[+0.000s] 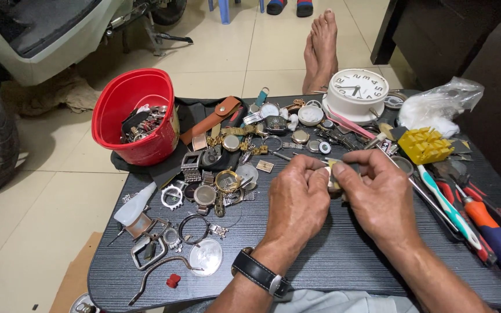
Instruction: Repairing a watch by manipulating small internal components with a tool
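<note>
Left hand: the left hand [297, 200], black wristwatch [260, 273] on its wrist, curls its fingers [314, 168] shut on a small watch part [334, 175].
Right hand: the right hand [375, 194] meets it, fingers pinched on the same part.
Part: held between both hands, above the dark surface [331, 261].
Left of hands: loose watch cases [205, 195] and rings.
Right: screwdrivers [491, 229], yellow block [425, 145].
Far: red bucket [137, 116], white clock [357, 91].
</note>
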